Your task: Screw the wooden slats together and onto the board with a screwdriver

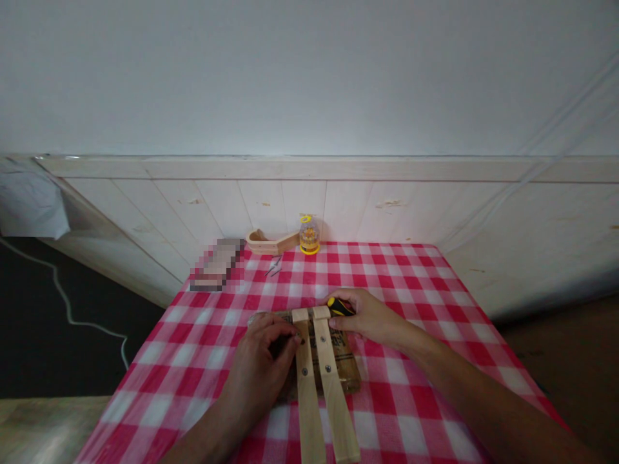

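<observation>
Two pale wooden strips, the left one [309, 412] and the right one [338, 406], lie side by side across a brown wrapped package [351, 372]. Round screw heads show on both: one low on the left strip [304, 372] and two on the right strip. My left hand [258, 354] is closed in a pinch at the left strip, with a small dark screw [300, 339] between thumb and fingertips. Beside the strips' far ends, my right hand [365, 314] is wrapped round a yellow-and-black screwdriver [340, 307]; its shaft is not visible.
Under everything is a red-and-white checked tablecloth [411, 386]. Near the wall stand a curved wooden piece [271, 245] and a clear container with yellow parts [309, 237]. Small dark metal pieces [274, 266] lie nearby. A blurred-out flat object [217, 264] is at the far left.
</observation>
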A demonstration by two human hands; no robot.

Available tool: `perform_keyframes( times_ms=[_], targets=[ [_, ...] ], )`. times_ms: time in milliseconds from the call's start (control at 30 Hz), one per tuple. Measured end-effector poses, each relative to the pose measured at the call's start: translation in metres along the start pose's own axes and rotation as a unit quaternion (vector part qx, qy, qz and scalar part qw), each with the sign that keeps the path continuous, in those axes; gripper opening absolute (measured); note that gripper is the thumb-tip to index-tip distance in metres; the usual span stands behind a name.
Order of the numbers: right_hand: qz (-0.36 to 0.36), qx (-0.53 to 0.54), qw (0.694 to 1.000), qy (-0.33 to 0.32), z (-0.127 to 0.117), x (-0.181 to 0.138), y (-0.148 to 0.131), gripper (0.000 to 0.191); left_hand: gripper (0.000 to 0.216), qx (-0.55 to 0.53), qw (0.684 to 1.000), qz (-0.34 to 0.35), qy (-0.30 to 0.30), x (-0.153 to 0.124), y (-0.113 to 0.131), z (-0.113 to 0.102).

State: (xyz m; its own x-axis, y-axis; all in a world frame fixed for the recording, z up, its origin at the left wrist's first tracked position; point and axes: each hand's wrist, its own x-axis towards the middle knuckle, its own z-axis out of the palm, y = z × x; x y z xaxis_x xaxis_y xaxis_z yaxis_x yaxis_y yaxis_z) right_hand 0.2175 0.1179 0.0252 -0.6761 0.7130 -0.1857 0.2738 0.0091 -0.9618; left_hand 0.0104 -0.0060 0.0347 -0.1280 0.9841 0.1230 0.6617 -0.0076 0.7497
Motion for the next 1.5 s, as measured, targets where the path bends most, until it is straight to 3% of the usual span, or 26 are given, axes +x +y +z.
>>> perform_keyframes(
  times_ms=[300,633,1133,1300,1367,1500],
  targets=[
    [-0.001,0.014,1.000,-0.005,0.000,0.000,0.004,0.018,0.016,0.054,0.998,0.037,0.003,-0.002,0.001,0.005],
    [-0.003,0.014,1.000,0.002,0.000,-0.001,-0.003,0.018,0.016,0.041,0.996,0.073,0.039,-0.003,-0.002,0.006],
    [-0.004,-0.013,1.000,0.001,0.002,-0.003,-0.010,0.018,0.019,0.045,0.990,0.127,0.039,-0.005,-0.002,0.005],
    [-0.019,-0.119,0.991,0.060,-0.008,-0.009,-0.026,0.007,0.022,0.053,0.992,0.115,0.024,-0.005,-0.002,0.005],
    [-0.018,-0.214,0.970,0.113,-0.013,-0.017,-0.039,0.020,0.022,0.055,0.991,0.120,0.021,-0.005,-0.003,0.005],
    [-0.047,-0.280,0.956,0.068,-0.001,-0.038,-0.063,0.022,0.021,0.047,0.990,0.133,0.028,-0.006,-0.004,0.005]
  ],
)
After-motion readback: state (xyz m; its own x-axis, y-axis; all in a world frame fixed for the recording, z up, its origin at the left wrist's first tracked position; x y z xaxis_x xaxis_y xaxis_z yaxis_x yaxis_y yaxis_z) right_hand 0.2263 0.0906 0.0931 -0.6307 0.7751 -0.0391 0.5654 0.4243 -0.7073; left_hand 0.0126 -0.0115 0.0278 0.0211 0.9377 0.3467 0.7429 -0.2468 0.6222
